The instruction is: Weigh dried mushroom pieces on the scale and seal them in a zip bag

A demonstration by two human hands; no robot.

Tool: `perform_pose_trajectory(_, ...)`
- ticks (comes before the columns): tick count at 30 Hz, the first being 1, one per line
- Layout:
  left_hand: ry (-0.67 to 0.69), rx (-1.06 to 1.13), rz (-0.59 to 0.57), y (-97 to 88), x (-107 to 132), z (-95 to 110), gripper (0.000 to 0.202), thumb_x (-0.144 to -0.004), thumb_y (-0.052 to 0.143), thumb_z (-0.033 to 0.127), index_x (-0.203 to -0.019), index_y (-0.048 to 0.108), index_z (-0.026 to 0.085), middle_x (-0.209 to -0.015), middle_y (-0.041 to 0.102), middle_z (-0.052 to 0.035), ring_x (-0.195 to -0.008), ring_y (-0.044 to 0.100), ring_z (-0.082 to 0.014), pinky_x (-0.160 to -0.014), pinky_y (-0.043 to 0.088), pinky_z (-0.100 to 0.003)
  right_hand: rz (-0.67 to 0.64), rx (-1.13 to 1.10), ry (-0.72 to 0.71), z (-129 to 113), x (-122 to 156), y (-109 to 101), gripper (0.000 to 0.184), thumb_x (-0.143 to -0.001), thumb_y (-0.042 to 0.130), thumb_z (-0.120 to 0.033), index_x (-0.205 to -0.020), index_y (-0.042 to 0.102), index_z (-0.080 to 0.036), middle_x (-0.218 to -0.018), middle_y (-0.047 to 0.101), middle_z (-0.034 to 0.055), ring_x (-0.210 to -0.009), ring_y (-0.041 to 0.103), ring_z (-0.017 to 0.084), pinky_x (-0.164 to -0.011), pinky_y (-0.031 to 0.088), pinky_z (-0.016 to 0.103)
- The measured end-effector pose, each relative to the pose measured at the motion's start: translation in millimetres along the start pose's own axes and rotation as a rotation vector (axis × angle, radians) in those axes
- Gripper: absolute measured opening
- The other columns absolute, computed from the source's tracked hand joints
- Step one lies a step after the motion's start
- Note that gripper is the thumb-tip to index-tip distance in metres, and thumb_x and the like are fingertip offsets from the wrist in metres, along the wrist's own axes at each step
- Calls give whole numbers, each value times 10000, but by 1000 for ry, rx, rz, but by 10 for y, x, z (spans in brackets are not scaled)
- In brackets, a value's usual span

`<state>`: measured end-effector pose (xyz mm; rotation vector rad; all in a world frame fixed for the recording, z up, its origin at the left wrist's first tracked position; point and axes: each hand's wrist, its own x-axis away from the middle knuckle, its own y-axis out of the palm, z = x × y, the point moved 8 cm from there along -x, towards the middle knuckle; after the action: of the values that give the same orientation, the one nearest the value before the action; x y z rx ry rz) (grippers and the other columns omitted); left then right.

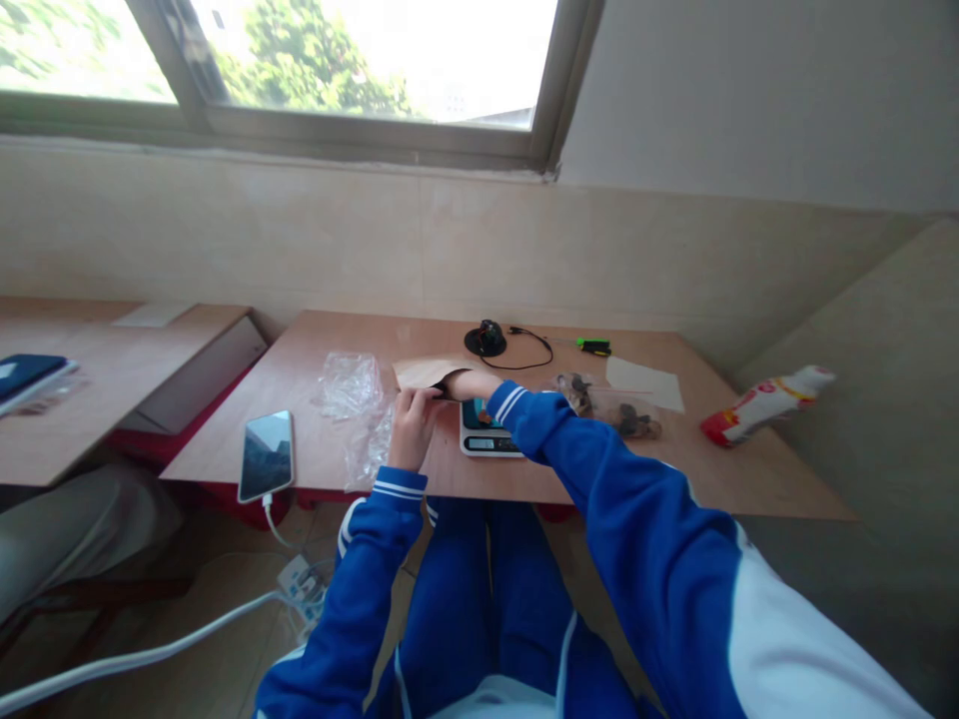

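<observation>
A brown paper bag (421, 372) lies tilted above the desk with its dark mouth toward the right. My left hand (410, 429) pinches the bag's near edge at the opening. My right hand (466, 383) reaches into the mouth, so its fingers are hidden by the paper. Under my right wrist stands a small white digital scale (471, 448) with a blue-green top; something brownish shows on it, too small to name. To the right of my right forearm lies a clear plastic bag (645, 401) with brown, dried-looking pieces.
Crumpled clear plastic (351, 384) lies left of my left hand, and a phone (267, 454) on a charging cable overhangs the front edge. A black round-based device (485, 340), a green-and-black tool (594, 346), a pale sheet (645, 382) and a red-white bottle (764, 407) are also there.
</observation>
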<state>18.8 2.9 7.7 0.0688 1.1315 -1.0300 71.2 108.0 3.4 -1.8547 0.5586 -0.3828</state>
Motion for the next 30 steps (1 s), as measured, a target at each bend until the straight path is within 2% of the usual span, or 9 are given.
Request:
perform_pose_trajectory(5,-75,42,55,-7,12,-112,222,-843,610,309,-1013,518,200,-904,565,-35,-795,572,-158,-726,501,-306,4,46,84,-74,280,-113,209,-847,572,-163,-1011,701,-159,-1088,703,104,-1028,639,242,-932,472,347)
perform_pose_trajectory(9,-143,48,90,-54,0,-201,234,-833,618,310,-989,487,194,-891,548,-22,-765,556,-141,-710,496,-299,108,57,72,-317,604,-391,285,-846,513,-59,-1048,696,-143,-1033,713,126,-977,656,245,-880,480,343)
perform_pose_trajectory(12,-164,58,104,-110,-60,-226,237,-822,629,306,-970,485,189,-873,532,-10,-729,536,-125,-697,490,-286,199,-124,44,-401,938,-648,307,-880,501,-122,-1142,656,-168,-1039,710,85,-950,661,215,-844,490,312)
perform_pose_trajectory(15,-159,51,113,-157,-153,-214,200,-826,622,288,-945,499,187,-881,530,-19,-744,535,-129,-701,486,-284,326,-433,83,-204,1278,-809,277,-883,544,-263,-1120,639,-156,-1041,701,66,-956,656,198,-832,506,299)
perform_pose_trajectory(18,-160,5,119,-175,-251,-197,113,-840,598,264,-887,530,187,-883,529,-33,-787,537,-147,-729,481,-294,371,-599,186,178,1453,-677,255,-864,573,-303,-1056,638,-148,-1049,698,75,-963,657,197,-833,515,304)
perform_pose_trajectory(20,-170,-24,116,-166,-311,-194,88,-843,594,262,-863,548,189,-872,528,-36,-813,536,-160,-751,477,-302,364,-464,280,427,1442,-490,217,-855,592,-279,-1013,657,-146,-1008,705,82,-940,656,210,-838,509,329)
perform_pose_trajectory(22,-180,-37,115,-150,-362,-200,87,-841,598,265,-865,559,191,-867,527,-38,-830,533,-168,-765,474,-308,360,-183,372,609,1360,-316,186,-847,603,-231,-986,682,-135,-984,700,104,-959,636,233,-865,487,358)
perform_pose_trajectory(26,-197,-54,125,-141,-441,-227,97,-837,608,269,-863,567,185,-874,528,-44,-833,526,-175,-780,471,-319,253,243,383,647,1092,14,200,-860,565,-156,-998,705,-123,-1112,644,161,-1108,543,263,-950,417,382)
perform_pose_trajectory(30,-181,-62,99,-138,-490,-241,108,-832,616,283,-854,573,186,-872,524,-44,-829,523,-176,-787,471,-320,170,329,370,608,1012,192,281,-868,516,-136,-1086,693,-140,-1269,563,177,-1222,452,282,-1011,354,421)
